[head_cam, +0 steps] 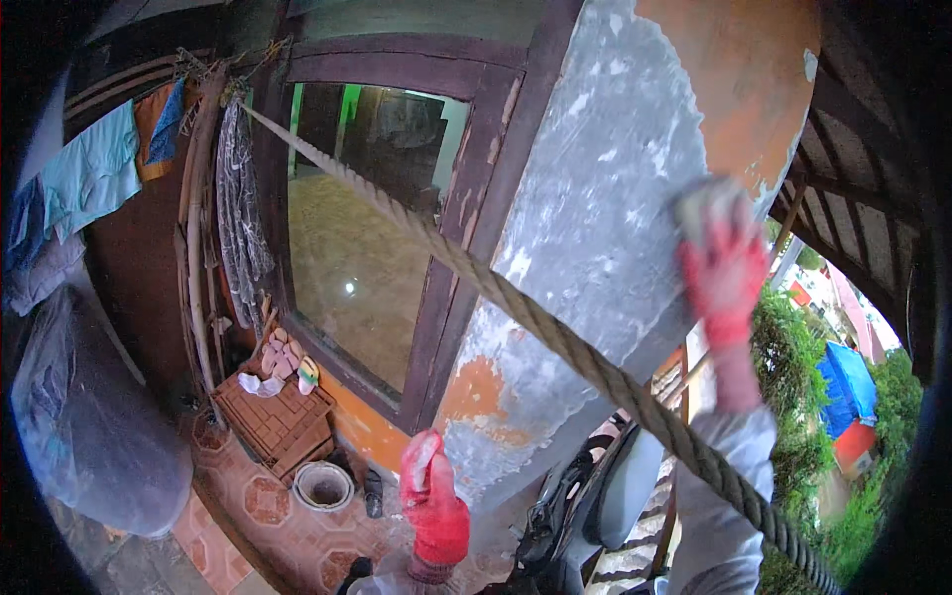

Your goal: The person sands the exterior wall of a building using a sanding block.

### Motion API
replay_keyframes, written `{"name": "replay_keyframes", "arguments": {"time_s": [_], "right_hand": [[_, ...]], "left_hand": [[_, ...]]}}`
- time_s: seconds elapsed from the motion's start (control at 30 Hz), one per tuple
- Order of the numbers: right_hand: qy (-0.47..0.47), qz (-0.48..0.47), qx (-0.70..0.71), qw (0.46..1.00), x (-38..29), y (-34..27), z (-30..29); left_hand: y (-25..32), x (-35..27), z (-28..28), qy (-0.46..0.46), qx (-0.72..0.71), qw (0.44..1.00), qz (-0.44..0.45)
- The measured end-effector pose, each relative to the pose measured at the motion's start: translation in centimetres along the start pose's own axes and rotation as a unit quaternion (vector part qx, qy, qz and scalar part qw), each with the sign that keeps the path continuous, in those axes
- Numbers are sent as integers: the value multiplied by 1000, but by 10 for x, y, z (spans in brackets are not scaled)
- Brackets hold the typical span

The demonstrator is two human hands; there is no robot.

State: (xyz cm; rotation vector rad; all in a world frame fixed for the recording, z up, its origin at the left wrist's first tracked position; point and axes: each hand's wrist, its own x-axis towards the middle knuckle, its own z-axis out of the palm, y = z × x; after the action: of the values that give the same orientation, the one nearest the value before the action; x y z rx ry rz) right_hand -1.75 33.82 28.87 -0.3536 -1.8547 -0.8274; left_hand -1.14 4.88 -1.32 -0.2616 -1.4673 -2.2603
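Both hands wear red gloves. My right hand (pixel 721 260), blurred, reaches up against the wall (pixel 595 178), whose grey-white surface shows bare patches beside old orange paint. Its fingers press a pale, blurred thing, perhaps a pad or sheet, to the wall near the orange edge. My left hand (pixel 435 498) is low in front of the wall's foot, its fingers curled around a small whitish piece that I cannot name. A thick twisted rope (pixel 520 305) crosses the view diagonally, passing in front of my right sleeve.
A wood-framed window (pixel 357 260) adjoins the wall. Below stand a brown slatted box (pixel 275 409) with sandals on it, and a bucket (pixel 323 487). A motorcycle (pixel 580 491) is at the wall's foot. Hanging clothes (pixel 93 163) and a plastic-covered bulk (pixel 89 424) are at left.
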Motion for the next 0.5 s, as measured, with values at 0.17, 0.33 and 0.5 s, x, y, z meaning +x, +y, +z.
{"name": "replay_keyframes", "arguments": {"time_s": [0.17,0.33,0.5], "right_hand": [[-144,48,-24,988,-21,-61,28],[-199,-382,137,892,-388,-107,138],[-116,-250,166,947,-232,-94,131]], "left_hand": [[18,31,-8,46,-94,994,-32],[20,48,-20,25,115,988,100],[26,72,-22,18,9,1000,15]]}}
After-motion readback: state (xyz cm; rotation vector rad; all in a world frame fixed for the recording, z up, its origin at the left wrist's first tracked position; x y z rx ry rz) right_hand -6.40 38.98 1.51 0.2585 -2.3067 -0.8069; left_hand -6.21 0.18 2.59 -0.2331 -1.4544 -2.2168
